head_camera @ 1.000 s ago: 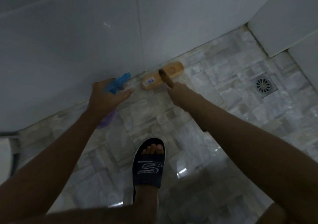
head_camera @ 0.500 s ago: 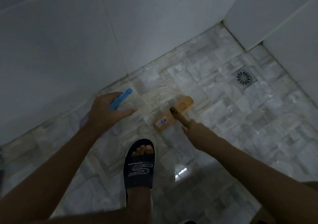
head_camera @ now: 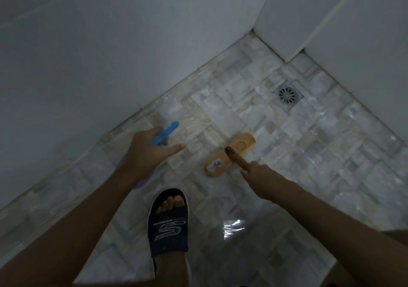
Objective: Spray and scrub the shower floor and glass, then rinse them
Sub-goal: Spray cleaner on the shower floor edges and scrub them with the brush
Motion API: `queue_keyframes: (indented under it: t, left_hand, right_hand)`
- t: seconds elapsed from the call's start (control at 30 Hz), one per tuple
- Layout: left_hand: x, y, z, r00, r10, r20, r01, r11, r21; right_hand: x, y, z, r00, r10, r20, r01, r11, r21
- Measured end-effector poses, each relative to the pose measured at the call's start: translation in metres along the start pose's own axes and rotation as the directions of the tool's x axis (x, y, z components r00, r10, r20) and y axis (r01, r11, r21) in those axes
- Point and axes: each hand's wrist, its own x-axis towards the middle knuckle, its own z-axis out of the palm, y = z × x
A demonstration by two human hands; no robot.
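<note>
My left hand point(head_camera: 145, 154) grips a spray bottle point(head_camera: 164, 134) with a blue trigger head pointing up and right; its purple body shows below my wrist. My right hand point(head_camera: 258, 174) holds the brown handle of a wooden scrub brush point(head_camera: 229, 154). The brush's tan head lies flat on the wet mosaic shower floor point(head_camera: 287, 145), about midway between the left wall and the drain. The handle's upper part is hidden in my fist.
A round metal drain point(head_camera: 287, 95) sits near the far right corner. White tiled walls point(head_camera: 110, 55) bound the floor on the left and right. My foot in a dark slipper point(head_camera: 169, 220) stands just below the brush. A light glare shines on wet tiles.
The brush head has slid away from the base of the left wall toward the middle of the floor. My left hand with the bottle stayed beside it.
</note>
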Motion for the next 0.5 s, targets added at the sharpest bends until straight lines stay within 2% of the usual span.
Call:
queue_keyframes:
  t: [0.07, 0.13, 0.27, 0.37, 0.43, 0.5]
  left_hand:
    - [0.005, 0.001, 0.003, 0.998, 0.067, 0.013, -0.067, 0.997, 0.032]
    - [0.009, 0.001, 0.006, 0.989, 0.144, 0.021, -0.145, 0.988, 0.053]
    - [0.02, 0.005, 0.009, 0.988, 0.147, -0.052, -0.139, 0.982, 0.13]
    - [0.025, 0.01, 0.006, 0.99, 0.125, -0.066, -0.116, 0.986, 0.123]
    - [0.025, 0.014, 0.003, 0.98, 0.19, -0.061, -0.181, 0.975, 0.128]
    - [0.027, 0.013, 0.002, 0.959, 0.278, -0.061, -0.268, 0.955, 0.129]
  right_hand:
    - [0.008, -0.021, -0.013, 0.995, -0.102, -0.007, 0.102, 0.993, -0.064]
    - [0.032, -0.052, -0.03, 0.984, -0.176, -0.038, 0.176, 0.984, -0.021]
    - [0.086, -0.103, -0.069, 0.991, -0.082, -0.111, 0.087, 0.995, 0.042]
    - [0.072, -0.084, -0.059, 0.993, -0.099, -0.065, 0.101, 0.994, 0.032]
    - [0.043, -0.05, -0.029, 0.993, -0.109, -0.04, 0.109, 0.994, -0.011]
    - [0.011, -0.021, 0.001, 0.999, -0.045, -0.002, 0.045, 0.999, 0.018]
